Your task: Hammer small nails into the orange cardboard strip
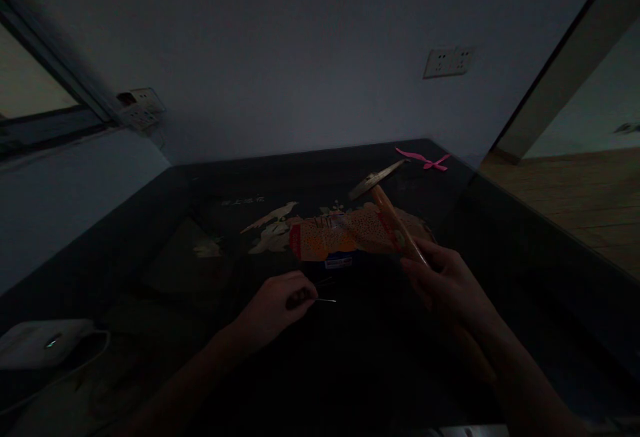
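My right hand (445, 277) is closed round the wooden handle of a hammer (393, 217). Its metal head points up and away, above the dark tabletop. Between the thumb and fingers of my left hand (283, 300) is a nail (326, 300), thin and shiny, its free end pointing right. Just beyond my hands lies an orange and red patterned packet (340, 234); the hammer handle crosses in front of its right part. A dark blue piece with a pale label (339, 262) shows at the packet's near edge.
The dark table (240, 174) meets the wall, with a printed bird (270, 217) on its surface. A pink ribbon (427, 161) lies at the far right corner. At the left, a white device (47, 344) trails a cable. Wall sockets (447, 62) are above.
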### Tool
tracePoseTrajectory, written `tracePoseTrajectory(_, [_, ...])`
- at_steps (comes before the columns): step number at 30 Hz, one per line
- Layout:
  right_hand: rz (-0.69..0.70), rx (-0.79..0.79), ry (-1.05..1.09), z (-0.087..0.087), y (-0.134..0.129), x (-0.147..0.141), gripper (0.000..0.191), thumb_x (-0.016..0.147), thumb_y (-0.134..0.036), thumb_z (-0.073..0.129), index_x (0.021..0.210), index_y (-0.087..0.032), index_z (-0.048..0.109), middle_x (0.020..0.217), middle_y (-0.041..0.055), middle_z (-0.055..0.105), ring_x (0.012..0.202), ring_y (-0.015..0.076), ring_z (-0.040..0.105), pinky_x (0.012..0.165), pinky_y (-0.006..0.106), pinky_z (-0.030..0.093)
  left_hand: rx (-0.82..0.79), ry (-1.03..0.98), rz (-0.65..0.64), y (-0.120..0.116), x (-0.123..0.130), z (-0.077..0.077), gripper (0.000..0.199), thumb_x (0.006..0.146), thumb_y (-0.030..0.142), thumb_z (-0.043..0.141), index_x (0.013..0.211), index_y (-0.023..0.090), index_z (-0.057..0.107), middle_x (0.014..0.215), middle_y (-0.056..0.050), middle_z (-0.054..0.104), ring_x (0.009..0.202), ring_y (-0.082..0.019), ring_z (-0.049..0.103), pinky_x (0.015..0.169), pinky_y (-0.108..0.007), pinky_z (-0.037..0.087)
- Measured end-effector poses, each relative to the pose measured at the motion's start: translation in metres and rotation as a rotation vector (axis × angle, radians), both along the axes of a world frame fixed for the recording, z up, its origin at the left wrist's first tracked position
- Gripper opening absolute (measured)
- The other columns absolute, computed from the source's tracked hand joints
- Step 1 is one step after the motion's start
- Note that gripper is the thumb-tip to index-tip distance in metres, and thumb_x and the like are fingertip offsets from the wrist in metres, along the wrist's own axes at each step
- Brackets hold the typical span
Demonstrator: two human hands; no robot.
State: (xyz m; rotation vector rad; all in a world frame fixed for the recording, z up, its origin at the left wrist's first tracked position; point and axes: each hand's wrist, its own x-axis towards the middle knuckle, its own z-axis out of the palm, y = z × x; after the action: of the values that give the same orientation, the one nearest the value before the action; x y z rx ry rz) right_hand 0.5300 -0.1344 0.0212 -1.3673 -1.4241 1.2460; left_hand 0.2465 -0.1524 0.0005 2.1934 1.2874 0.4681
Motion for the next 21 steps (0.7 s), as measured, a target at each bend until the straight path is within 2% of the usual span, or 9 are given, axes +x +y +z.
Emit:
tracePoseTrajectory(6, [0.036,-0.005,0.011,-0.002,0.001,0.001,0.050,0.076,-0.037,0.060,0.120,-0.015,0.055,0.050,-0.0066,0.047,0.037,0.0082,0.042,0.033,0.018,0.034,0.065,-0.208,0.019,0.003,0.002,0.014,0.009,0.082,0.019,0.057,0.083,0.019,0.065,0.087,-0.003,0.066,0.082,-0.014,0.062,0.076,-0.025,0.048])
tracePoseTrajectory(9, [0.021,-0.020,0.030,-0.001,0.001,-0.001,0.051,0.074,-0.038,0.061,0.119,-0.015,0.056,0.049,-0.0072,0.046,0.036,0.0077,0.040,0.032,0.018,0.032,0.008,-0.350,0.080,0.004,0.006,0.017,0.009,0.082,0.020,0.057,0.082,0.017,0.066,0.089,-0.005,0.069,0.084,-0.015,0.064,0.080,-0.028,0.050])
tracePoseTrajectory(14, [0.002,-0.039,0.040,0.001,0.000,-0.003,0.050,0.072,-0.038,0.063,0.116,-0.014,0.058,0.049,-0.0071,0.046,0.035,0.0079,0.039,0.031,0.018,0.031,-0.123,-0.494,0.215,0.008,0.011,0.019,0.009,0.080,0.022,0.059,0.083,0.016,0.065,0.082,-0.005,0.072,0.078,-0.017,0.068,0.075,-0.028,0.055])
tracePoseTrajectory(21, [0.021,-0.037,0.017,0.001,0.002,-0.002,0.050,0.074,-0.039,0.062,0.117,-0.014,0.057,0.051,-0.0067,0.047,0.038,0.0088,0.042,0.033,0.019,0.034,-0.081,-0.623,0.304,0.017,0.010,0.020,0.016,0.078,0.026,0.062,0.091,0.016,0.061,0.082,-0.005,0.072,0.076,-0.018,0.070,0.071,-0.029,0.057])
